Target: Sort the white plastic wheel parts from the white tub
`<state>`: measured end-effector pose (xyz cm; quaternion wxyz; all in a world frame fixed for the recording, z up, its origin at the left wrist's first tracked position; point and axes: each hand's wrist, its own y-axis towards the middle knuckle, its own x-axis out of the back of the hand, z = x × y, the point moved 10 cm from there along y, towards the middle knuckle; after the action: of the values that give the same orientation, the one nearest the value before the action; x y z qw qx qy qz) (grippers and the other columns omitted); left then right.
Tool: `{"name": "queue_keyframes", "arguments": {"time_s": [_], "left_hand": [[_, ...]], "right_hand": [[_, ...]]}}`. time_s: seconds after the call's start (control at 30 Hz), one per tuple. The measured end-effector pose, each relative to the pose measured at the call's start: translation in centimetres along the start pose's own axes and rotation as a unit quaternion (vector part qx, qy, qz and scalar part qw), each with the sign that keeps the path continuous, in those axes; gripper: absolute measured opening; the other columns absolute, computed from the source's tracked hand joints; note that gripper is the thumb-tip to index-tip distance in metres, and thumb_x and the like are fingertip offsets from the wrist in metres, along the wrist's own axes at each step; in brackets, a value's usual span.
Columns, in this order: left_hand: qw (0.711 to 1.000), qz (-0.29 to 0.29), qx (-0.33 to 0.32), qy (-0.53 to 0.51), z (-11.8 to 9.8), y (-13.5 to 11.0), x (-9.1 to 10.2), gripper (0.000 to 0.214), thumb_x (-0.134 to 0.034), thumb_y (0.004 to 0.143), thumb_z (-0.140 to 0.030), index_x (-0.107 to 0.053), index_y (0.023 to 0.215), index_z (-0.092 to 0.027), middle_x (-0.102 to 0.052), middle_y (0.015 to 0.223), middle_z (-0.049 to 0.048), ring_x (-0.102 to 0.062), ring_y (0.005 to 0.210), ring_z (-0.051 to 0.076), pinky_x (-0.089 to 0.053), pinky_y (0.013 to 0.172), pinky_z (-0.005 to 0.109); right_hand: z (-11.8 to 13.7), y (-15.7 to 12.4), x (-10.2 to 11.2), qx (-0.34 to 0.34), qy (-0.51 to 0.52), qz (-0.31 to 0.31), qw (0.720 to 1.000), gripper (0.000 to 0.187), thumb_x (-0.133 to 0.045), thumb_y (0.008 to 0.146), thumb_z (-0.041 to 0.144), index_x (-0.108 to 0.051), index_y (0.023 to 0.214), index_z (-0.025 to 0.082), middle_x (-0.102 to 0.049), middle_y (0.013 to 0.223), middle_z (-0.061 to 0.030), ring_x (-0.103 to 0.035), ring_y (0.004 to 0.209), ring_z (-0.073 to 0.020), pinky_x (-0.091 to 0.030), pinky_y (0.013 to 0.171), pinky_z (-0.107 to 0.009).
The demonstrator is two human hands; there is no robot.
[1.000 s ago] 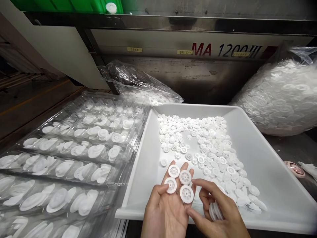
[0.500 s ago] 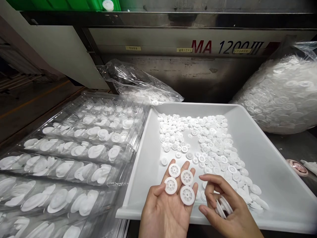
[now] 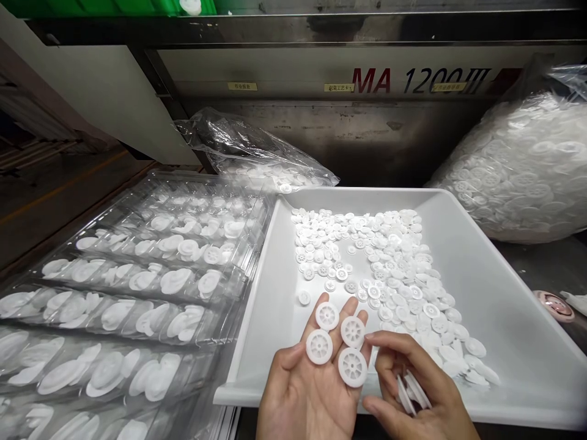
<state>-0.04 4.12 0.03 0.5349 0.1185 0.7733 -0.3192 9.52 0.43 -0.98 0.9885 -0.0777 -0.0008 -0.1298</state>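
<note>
My left hand lies palm up over the near edge of a white tray, fingers stretched, with several white spoked plastic wheels resting on the fingers. My right hand is beside it, fingers curled around a small stack of the same white wheels, its fingertips close to the wheels on the left hand. A loose heap of white wheels covers the middle of the tray.
Clear plastic blister trays filled with rows of white wheels lie to the left. A clear bag sits behind them. A large bag of white parts stands at the right. A metal machine panel runs across the back.
Both hands shifted slightly toward the right and nearer; the right hand's fingers closed in toward the wheels on the left palm. The wheels on the left hand stayed in place.
</note>
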Motion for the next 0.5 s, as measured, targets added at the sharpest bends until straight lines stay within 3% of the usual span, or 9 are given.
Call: {"name": "queue_keyframes", "arguments": {"time_s": [0.33,0.5], "left_hand": [[0.999,-0.045,0.016,-0.014,0.09,0.22,0.32,0.057,-0.027,0.087,-0.033,-0.02,0.141,-0.014,-0.053,0.131,0.0155,-0.043,0.125,0.025,-0.02,0.11,0.039],[0.993,-0.093,0.05,-0.046,0.57,-0.01,0.61,0.055,-0.022,0.085,-0.034,-0.025,0.138,-0.017,-0.055,0.129,0.0161,-0.046,0.122,0.025,-0.033,0.104,0.036]], "right_hand": [[-0.66,0.09,0.13,-0.011,0.026,0.006,1.0,0.044,-0.069,0.062,0.018,-0.06,0.1,0.038,-0.04,0.061,0.0091,-0.035,0.05,-0.0066,-0.029,0.049,-0.018],[-0.61,0.27,0.16,-0.022,0.024,0.008,0.999,0.04,-0.07,0.064,0.022,-0.06,0.099,0.037,-0.039,0.06,0.0087,-0.035,0.05,-0.0068,-0.03,0.05,-0.018]]}}
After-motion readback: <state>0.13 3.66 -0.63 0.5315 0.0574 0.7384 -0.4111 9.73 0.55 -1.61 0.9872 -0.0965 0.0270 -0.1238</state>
